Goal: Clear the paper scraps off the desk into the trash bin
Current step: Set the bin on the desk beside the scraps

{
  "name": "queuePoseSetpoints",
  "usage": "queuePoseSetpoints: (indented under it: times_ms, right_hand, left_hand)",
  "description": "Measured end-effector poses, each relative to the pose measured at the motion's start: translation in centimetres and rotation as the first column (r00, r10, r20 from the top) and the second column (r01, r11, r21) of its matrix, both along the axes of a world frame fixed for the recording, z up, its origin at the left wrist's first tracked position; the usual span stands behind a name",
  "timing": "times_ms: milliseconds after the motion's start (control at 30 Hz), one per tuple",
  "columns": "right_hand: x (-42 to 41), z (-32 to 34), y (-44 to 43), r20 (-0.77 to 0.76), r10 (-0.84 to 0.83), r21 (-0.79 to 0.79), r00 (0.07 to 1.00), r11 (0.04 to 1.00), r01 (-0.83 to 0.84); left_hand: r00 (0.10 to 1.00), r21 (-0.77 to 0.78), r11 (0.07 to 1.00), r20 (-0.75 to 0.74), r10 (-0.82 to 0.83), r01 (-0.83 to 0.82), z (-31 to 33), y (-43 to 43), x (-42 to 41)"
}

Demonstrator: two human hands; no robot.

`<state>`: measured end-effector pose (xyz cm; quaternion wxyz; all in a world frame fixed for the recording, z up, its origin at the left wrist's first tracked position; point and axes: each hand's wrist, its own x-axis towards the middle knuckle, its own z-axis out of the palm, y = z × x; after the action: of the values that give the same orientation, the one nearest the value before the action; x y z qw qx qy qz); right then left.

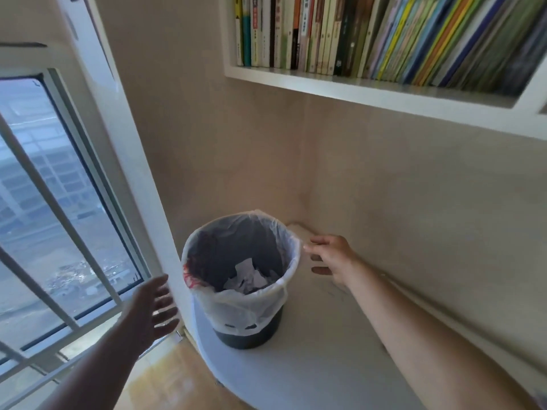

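Left hand: I see my left hand (152, 309) reaching forward from the lower left, forearm bare, fingers spread wide and holding nothing; it is blurred, in front of the white window frame (142, 184).
Right hand: my right hand (328, 257) is stretched out from the lower right, palm facing left, fingers loosely open and empty; the fingertips sit just beside the bin's rim, and I cannot tell whether they touch it.
Bin: the dark round plastic trash bin with a thin white bag liner (241, 279) stands between my two hands, nearer the right one, on the pale grey rounded desk top (310, 368), close to the corner of the beige walls.
Bin orientation: upright, long axis vertical, mouth open towards the camera; the liner is folded over the rim and hangs down the outer wall.
Scraps: crumpled white paper scraps (248, 279) lie at the bottom of the bin, inside the liner.
Red marking: a red print shows on the liner at the left rim; I cannot read it.
Surroundings: a white wall shelf (370, 90) above carries a row of upright books (384, 34).
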<state>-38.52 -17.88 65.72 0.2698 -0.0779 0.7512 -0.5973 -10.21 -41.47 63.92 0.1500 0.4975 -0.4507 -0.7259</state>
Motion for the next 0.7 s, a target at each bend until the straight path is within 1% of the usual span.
queuePoseSetpoints:
  times_ms: [167, 367, 567, 700]
  right_hand:
    - [4.6, -0.4, 4.5, 0.075, -0.161, -0.05, 0.984, 0.985, 0.165]
    - [10.6, -1.8, 11.4, 0.082, -0.328, -0.029, 0.941, 0.943, 0.331]
    - [14.4, -3.7, 21.0, 0.126, -0.518, 0.012, 0.846, 0.853, 0.521]
    - [15.5, -5.1, 26.9, 0.135, -0.635, 0.047, 0.761, 0.771, 0.635]
  left_hand:
    - [0.984, 0.128, 0.977, 0.021, -0.177, 0.173, -2.0, 3.5, 3.1]
    - [0.905, 0.133, 0.896, -0.027, -0.425, 0.425, -2.3, 8.8, 1.9]
    - [0.796, 0.126, 0.786, -0.083, -0.6, 0.605, -2.5, 15.0, -2.4]
    - [0.732, 0.144, 0.719, -0.092, -0.675, 0.68, -2.9, 19.4, -6.3]
